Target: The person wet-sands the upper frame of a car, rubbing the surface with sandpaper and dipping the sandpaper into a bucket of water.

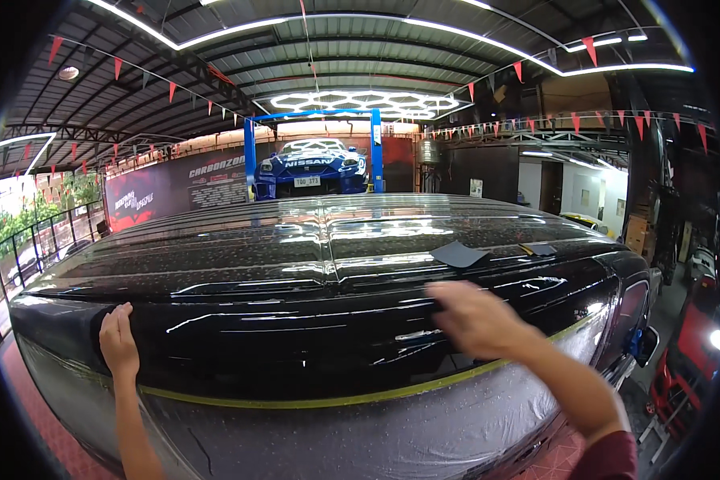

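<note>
Tape [288, 402], yellow, borders the plastic sheeting [336, 438], probably shielding what lies below. Your left hand [118, 344], fingers together, is at the left end of the black vehicle panel [256, 352]; whether it pinches anything is unclear. Your right hand [478, 322] blurs over the panel's right half, grip unreadable, a dark grey sheet [459, 254] just beyond.

A broad, glossy black vehicle roof [240, 268] with long ribs carries the things, its surface dotted with droplets. Right of its middle lies a flat, dark grey, four-sided sheet [459, 254]; farther right, apart from it, lies a smaller grey flat piece [543, 250] with yellow at its left end. Along the glossy black side below runs a yellow tape strip [296, 403], with translucent plastic sheeting [336, 436] hanging beneath it.
</note>
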The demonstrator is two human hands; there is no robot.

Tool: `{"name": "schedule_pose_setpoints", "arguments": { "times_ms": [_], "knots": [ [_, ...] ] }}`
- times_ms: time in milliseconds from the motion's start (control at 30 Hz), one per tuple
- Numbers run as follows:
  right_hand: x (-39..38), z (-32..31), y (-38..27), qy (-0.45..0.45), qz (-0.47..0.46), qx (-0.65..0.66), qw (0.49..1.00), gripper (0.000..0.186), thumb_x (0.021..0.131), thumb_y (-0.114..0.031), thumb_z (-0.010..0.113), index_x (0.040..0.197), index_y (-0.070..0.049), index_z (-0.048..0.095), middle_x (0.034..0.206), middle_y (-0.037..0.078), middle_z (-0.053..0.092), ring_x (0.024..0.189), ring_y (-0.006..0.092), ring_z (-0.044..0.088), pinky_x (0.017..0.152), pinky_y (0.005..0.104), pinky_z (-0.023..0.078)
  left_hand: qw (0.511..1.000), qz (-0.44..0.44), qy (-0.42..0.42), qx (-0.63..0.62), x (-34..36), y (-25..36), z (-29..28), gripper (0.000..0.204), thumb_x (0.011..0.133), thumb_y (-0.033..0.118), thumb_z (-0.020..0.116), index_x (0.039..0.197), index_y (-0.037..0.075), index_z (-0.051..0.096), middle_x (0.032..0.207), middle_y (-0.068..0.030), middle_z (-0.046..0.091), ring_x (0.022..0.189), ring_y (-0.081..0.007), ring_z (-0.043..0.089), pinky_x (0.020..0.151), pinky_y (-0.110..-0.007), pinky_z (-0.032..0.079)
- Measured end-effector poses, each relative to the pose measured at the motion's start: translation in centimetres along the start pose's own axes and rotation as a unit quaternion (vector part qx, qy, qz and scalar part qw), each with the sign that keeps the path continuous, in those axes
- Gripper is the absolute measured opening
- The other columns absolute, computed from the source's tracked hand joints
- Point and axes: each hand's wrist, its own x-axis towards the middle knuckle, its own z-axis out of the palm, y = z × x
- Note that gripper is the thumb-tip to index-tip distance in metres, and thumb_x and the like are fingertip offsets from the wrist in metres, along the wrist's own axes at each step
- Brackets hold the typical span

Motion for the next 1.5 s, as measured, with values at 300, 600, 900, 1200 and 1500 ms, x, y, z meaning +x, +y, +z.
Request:
{"name": "schedule_pose_setpoints", "arguments": {
  "times_ms": [300, 600, 900, 1200, 1500],
  "knots": [
    [8.4, 6.6, -5.5, -0.031, -0.118, 0.030, 0.992, 0.032, 0.101, -0.020, 0.061, 0.123, 0.002, 0.055, 0.124, 0.023, 0.063, 0.118, 0.0405, 0.063, 0.106, 0.0483, 0.051, 0.997, -0.020, -0.022, -0.073, 1.5, -0.4, 2.7, 0.041, 0.110, 0.023, 0.045, 0.112, -0.003, 0.077, 0.120, -0.0200, 0.077, 0.121, -0.0392, 0.068, 0.113, -0.046, 0.045],
    [-10.0, -5.9, 10.9, -0.043, 0.090, -0.043, 0.994, 0.049, 0.103, -0.011, 0.064, 0.149, 0.001, 0.051, 0.150, 0.024, 0.058, 0.142, 0.0402, 0.054, 0.123, 0.0462, 0.041, 1.000, -0.009, 0.024, -0.007, 0.5, -0.2, 1.3, 0.038, 0.109, 0.020, 0.046, 0.112, -0.003, 0.077, 0.123, -0.0191, 0.076, 0.123, -0.0370, 0.068, 0.118, -0.046, 0.044],
    [10.1, 5.6, -9.5, -0.057, -0.294, -0.075, 0.951, 0.070, 0.103, -0.026, 0.062, 0.160, 0.006, 0.035, 0.167, 0.025, 0.038, 0.156, 0.0358, 0.039, 0.131, 0.0493, 0.031, 0.997, 0.065, 0.024, 0.038, 1.4, 0.7, 2.3, 0.041, 0.108, 0.022, 0.043, 0.110, 0.004, 0.079, 0.120, -0.0144, 0.078, 0.121, -0.0359, 0.069, 0.115, -0.047, 0.046],
    [4.6, 0.8, -5.0, -0.175, -0.284, -0.152, 0.930, 0.088, 0.088, -0.023, 0.079, 0.163, -0.002, 0.036, 0.171, 0.020, 0.036, 0.157, 0.0398, 0.036, 0.129, 0.0558, 0.030, 0.995, 0.036, 0.079, 0.053, 0.1, 2.4, 0.8, 0.039, 0.106, 0.024, 0.045, 0.100, 0.005, 0.079, 0.109, -0.0154, 0.078, 0.105, -0.0359, 0.072, 0.111, -0.046, 0.049],
    [16.4, 8.7, -19.1, -0.125, -0.365, -0.046, 0.921, 0.068, 0.107, -0.025, 0.060, 0.165, -0.002, 0.032, 0.173, 0.020, 0.030, 0.158, 0.0405, 0.032, 0.130, 0.0540, 0.028, 0.995, 0.042, 0.082, 0.024, -0.4, 0.3, 1.3, 0.041, 0.106, 0.022, 0.043, 0.092, 0.004, 0.077, 0.101, -0.0168, 0.078, 0.098, -0.0347, 0.073, 0.111, -0.046, 0.048]
  ]
}}
